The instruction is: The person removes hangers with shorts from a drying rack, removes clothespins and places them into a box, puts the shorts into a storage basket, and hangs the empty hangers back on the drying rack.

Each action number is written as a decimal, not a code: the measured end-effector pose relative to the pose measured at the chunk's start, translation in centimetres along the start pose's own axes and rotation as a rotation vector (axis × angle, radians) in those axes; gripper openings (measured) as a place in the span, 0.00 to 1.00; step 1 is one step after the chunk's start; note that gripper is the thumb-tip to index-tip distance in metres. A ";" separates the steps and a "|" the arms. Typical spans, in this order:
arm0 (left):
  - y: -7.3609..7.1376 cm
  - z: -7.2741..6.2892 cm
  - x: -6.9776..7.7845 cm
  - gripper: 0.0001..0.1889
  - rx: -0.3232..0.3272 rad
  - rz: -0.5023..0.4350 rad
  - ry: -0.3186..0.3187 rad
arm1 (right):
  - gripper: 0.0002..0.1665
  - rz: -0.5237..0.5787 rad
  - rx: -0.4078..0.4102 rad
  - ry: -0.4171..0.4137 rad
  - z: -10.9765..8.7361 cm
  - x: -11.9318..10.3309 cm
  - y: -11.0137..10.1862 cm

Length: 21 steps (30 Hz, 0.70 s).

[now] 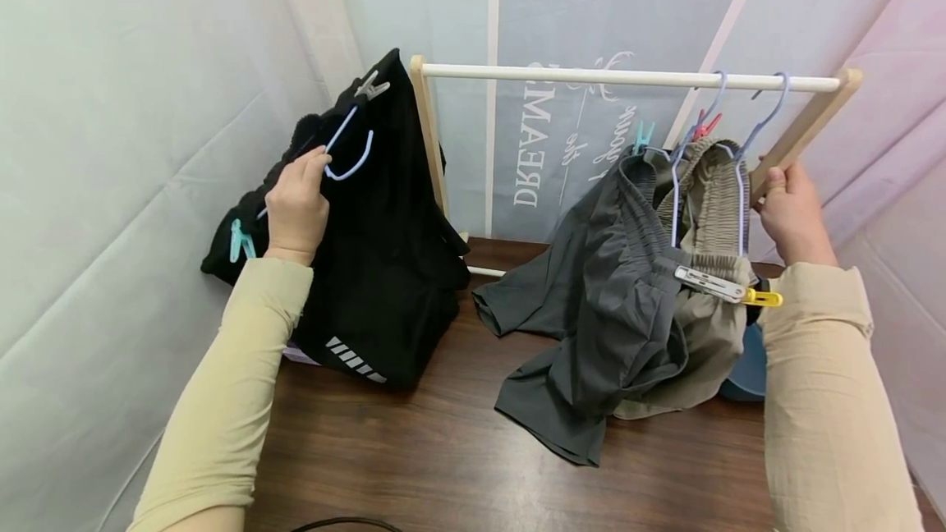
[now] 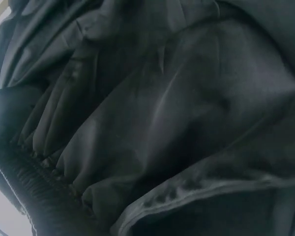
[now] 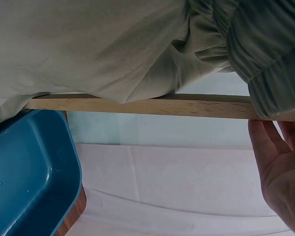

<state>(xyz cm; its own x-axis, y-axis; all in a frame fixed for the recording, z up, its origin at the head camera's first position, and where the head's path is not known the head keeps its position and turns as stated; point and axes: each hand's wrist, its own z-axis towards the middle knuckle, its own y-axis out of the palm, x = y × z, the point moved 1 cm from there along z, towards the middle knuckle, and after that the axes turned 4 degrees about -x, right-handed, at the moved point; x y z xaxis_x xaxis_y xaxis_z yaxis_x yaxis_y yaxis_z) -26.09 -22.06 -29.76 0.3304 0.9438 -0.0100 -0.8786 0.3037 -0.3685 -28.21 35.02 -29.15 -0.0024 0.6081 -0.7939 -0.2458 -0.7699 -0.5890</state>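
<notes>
My left hand [image 1: 298,204] grips a light blue hanger [image 1: 353,167] left of the rack, its hook free of the rail. Black trousers [image 1: 362,269] hang from this hanger, held by a grey clip [image 1: 372,87] and a teal clip [image 1: 240,240]. Dark fabric [image 2: 152,113] with a gathered waistband fills the left wrist view; the hand is hidden there. On the right, my right hand [image 1: 794,216] holds the wooden side post [image 1: 809,126] of the rack. In the right wrist view, fingers [image 3: 263,140] touch that post from below.
Dark grey shorts [image 1: 613,286] and beige shorts [image 1: 709,351] hang from blue hangers on the white rail [image 1: 591,75], near its right end. A blue basin [image 3: 44,167] stands behind them. The brown floor surface [image 1: 443,450] carries a black cable [image 1: 347,522] in front.
</notes>
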 end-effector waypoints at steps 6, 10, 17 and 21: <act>0.7 -2.8 -0.3 0.16 -0.081 -0.027 -0.126 | 0.21 0.009 -0.003 0.012 0.0 0.0 0.0; 0.8 -4.3 -0.3 0.12 -0.171 -0.038 -0.253 | 0.20 0.020 0.000 0.003 0.0 0.1 0.1; 0.9 -6.5 -0.5 0.09 -0.261 -0.101 -0.440 | 0.21 0.018 -0.013 0.010 0.0 -0.1 0.2; 1.0 -7.2 -0.8 0.11 -0.268 -0.178 -0.568 | 0.21 0.025 -0.026 0.013 0.1 -0.1 0.2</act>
<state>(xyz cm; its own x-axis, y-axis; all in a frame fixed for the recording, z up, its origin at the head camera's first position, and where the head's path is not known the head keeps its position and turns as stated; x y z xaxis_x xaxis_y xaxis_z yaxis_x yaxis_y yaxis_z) -24.71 -23.44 -36.84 0.1646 0.8268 0.5379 -0.6868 0.4875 -0.5391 -28.33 34.83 -29.16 0.0042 0.5858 -0.8104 -0.2206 -0.7899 -0.5721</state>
